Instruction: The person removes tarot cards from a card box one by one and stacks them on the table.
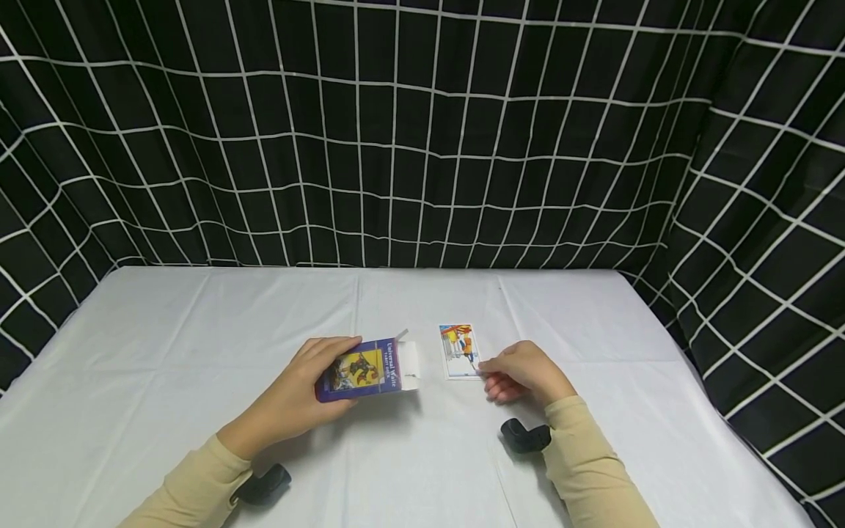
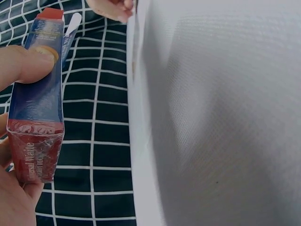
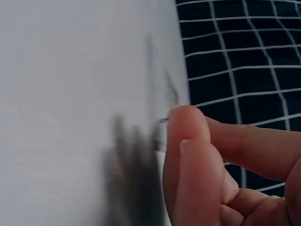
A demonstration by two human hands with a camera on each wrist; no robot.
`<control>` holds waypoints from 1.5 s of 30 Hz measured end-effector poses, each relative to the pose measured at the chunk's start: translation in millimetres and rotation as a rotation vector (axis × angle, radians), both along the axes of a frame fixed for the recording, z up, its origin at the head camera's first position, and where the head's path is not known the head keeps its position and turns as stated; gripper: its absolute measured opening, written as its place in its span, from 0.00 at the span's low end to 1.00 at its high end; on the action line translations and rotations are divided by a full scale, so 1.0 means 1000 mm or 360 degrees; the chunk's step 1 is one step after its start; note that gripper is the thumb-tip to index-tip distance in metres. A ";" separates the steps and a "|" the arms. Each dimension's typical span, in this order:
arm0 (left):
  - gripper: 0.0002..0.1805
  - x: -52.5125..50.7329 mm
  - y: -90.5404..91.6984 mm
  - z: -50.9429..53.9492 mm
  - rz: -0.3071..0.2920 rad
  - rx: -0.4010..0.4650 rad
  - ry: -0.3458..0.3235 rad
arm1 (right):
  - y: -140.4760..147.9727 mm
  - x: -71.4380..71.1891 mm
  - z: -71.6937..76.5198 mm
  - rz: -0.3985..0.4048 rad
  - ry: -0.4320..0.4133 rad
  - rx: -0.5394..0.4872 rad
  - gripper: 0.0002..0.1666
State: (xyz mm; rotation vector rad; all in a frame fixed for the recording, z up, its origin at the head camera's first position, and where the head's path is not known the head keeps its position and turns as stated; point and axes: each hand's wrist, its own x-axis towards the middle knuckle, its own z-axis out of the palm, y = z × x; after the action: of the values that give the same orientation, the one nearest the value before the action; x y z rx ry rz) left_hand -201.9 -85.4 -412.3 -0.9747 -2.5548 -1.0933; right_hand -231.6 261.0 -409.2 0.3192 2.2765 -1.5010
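Note:
My left hand (image 1: 297, 392) grips a blue tarot card box (image 1: 359, 369) between thumb and fingers, slightly above the cloth. Its yellow picture faces up, and the white end flap (image 1: 409, 365) stands open toward the right. The left wrist view shows the thumb across the narrow blue side of the box (image 2: 35, 101); the plastic wrap is wrinkled at its red end. To the right of the box, my right hand (image 1: 528, 372) pinches the lower right corner of a colourful tarot card (image 1: 458, 350), picture up. In the right wrist view the fingers mostly hide the card.
A white cloth (image 1: 198, 352) with fold lines covers the table. Black fabric with a white grid (image 1: 396, 147) rises behind it and at both sides. Dark wrist devices (image 1: 526, 436) sit at both cuffs, low over the cloth.

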 end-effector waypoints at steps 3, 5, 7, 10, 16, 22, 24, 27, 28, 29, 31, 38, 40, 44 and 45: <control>0.42 0.000 0.000 0.000 0.0002 -0.0001 0.0007 | 0.000 0.001 0.008 -0.0011 0.0087 -0.0041 0.10; 0.42 0.000 0.000 0.000 0.0000 -0.0002 0.0009 | -0.002 0.003 0.014 -0.0009 0.0157 -0.0061 0.13; 0.42 0.000 0.000 0.000 0.0000 -0.0003 0.0008 | -0.004 0.005 0.020 -0.0009 0.0235 -0.0095 0.15; 0.42 0.000 0.000 -0.001 0.0001 0.0000 -0.0001 | -0.010 0.009 0.028 -0.0015 0.0335 -0.0126 0.17; 0.42 0.000 0.001 -0.001 -0.0005 0.0007 -0.0001 | -0.026 0.017 0.039 -0.0050 0.0445 -0.0203 0.18; 0.42 0.000 0.001 -0.001 -0.0006 0.0004 -0.0007 | -0.041 0.026 0.044 -0.0040 0.0520 -0.0276 0.20; 0.42 0.000 0.001 -0.001 -0.0007 0.0004 -0.0007 | -0.045 0.028 0.045 -0.0032 0.0539 -0.0293 0.20; 0.42 0.000 0.002 -0.001 -0.0007 0.0007 -0.0008 | -0.049 0.031 0.045 -0.0013 0.0564 -0.0319 0.20; 0.43 0.000 0.002 -0.001 -0.0009 0.0010 -0.0008 | -0.050 0.032 0.045 -0.0011 0.0565 -0.0331 0.20; 0.43 0.000 0.002 -0.001 -0.0013 0.0012 -0.0008 | -0.051 0.033 0.046 -0.0008 0.0570 -0.0344 0.20; 0.43 0.000 0.002 -0.001 -0.0017 0.0014 -0.0007 | -0.054 0.034 0.046 -0.0007 0.0583 -0.0370 0.20; 0.43 0.001 0.002 -0.001 -0.0027 0.0016 -0.0029 | -0.064 0.038 0.046 -0.0046 0.0622 -0.0427 0.17; 0.43 0.002 0.002 0.000 -0.0031 0.0017 -0.0037 | -0.068 0.040 0.046 -0.0048 0.0623 -0.0428 0.16; 0.43 0.002 0.002 0.000 -0.0032 0.0012 -0.0034 | -0.073 0.041 0.043 -0.0041 0.0627 -0.0424 0.18; 0.43 0.002 0.003 0.000 -0.0032 0.0013 -0.0030 | -0.074 0.041 0.042 -0.0036 0.0626 -0.0426 0.19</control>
State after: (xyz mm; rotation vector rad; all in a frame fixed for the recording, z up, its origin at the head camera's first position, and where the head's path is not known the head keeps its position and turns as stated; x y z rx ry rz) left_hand -199.5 -82.9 -411.9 -0.9949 -2.5587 -1.1229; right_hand -190.6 187.1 -366.9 -0.0328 2.3138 -1.9990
